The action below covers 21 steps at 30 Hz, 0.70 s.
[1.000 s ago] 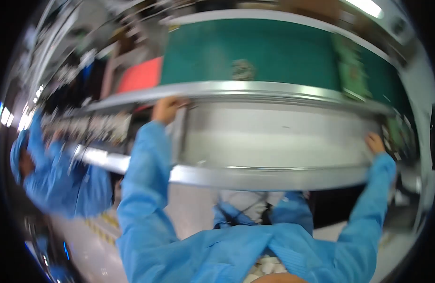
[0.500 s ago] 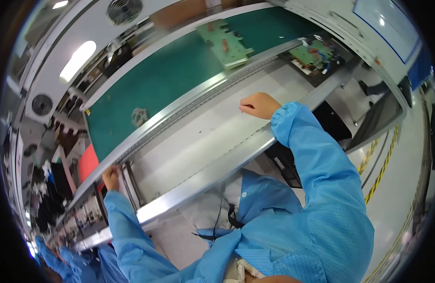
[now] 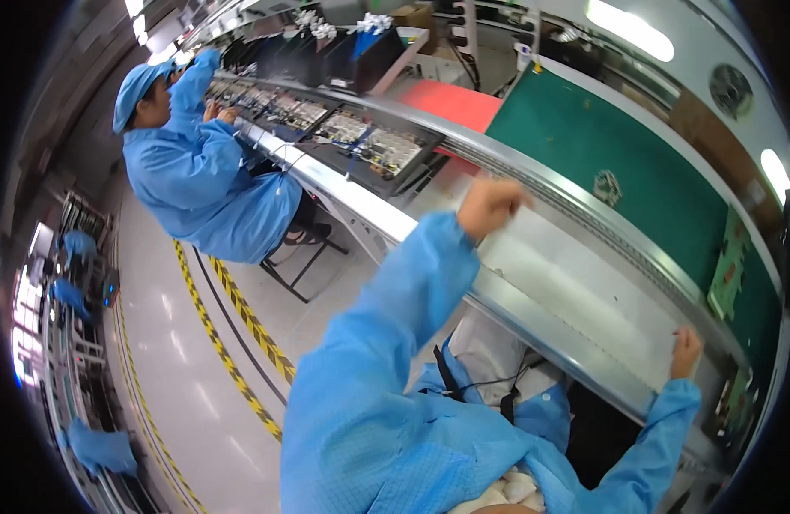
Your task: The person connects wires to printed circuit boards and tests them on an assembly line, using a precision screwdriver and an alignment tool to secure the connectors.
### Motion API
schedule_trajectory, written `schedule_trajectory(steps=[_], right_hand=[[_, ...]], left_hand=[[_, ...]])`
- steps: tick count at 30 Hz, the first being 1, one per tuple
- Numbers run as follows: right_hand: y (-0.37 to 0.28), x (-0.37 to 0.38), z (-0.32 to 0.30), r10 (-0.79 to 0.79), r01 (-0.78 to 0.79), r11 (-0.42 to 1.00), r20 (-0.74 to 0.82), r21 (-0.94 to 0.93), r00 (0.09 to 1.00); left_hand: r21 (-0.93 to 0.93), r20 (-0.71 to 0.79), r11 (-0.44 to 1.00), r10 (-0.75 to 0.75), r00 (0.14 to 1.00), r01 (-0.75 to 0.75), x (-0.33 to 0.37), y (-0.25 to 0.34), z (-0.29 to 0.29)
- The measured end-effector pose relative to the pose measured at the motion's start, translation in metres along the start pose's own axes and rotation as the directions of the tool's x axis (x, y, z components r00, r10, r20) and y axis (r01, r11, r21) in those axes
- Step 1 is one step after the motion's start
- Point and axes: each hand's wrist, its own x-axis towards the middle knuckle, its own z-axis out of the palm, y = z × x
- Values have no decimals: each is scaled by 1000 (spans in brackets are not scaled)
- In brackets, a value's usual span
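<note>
My left hand (image 3: 493,208) hangs over the left end of the pale conveyor channel (image 3: 575,274), its fingers bent but smeared by motion. I see no thing in it. Farther right, my right hand (image 3: 686,349) is curled closed over the channel near its front rail, with nothing showing in the fingers. Beyond the channel runs a green work surface (image 3: 643,137). A small clump of clear plastic (image 3: 607,187) lies on it, and a green circuit board (image 3: 729,265) rests toward its right end.
A co-worker in blue (image 3: 198,171) sits on a stool at the left, hands over trays of circuit boards (image 3: 360,146). A red sheet (image 3: 450,104) lies beside black bins (image 3: 352,64). Metal rails (image 3: 540,321) edge the channel. Yellow-black tape (image 3: 241,308) marks the floor.
The view has swung left, bringing the co-worker, trays and floor tape into sight. My left hand now hangs blurred over the channel's left end; my right hand stays curled over the channel.
</note>
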Motion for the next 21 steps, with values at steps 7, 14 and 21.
schedule_trajectory(steps=[7, 14, 21], right_hand=[[-278, 68, 212, -338, -58, 736, 441, 674, 832], [-419, 121, 422, -52, -805, 335, 863, 490, 503], [-455, 103, 444, -73, -829, 240, 861, 505, 504]], left_hand=[[425, -380, 897, 56, 923, 120, -132, 41, -28], [436, -674, 657, -214, 707, 615, -160, -34, -90], [495, -718, 492, -233, 656, 717, -157, -63, -166]])
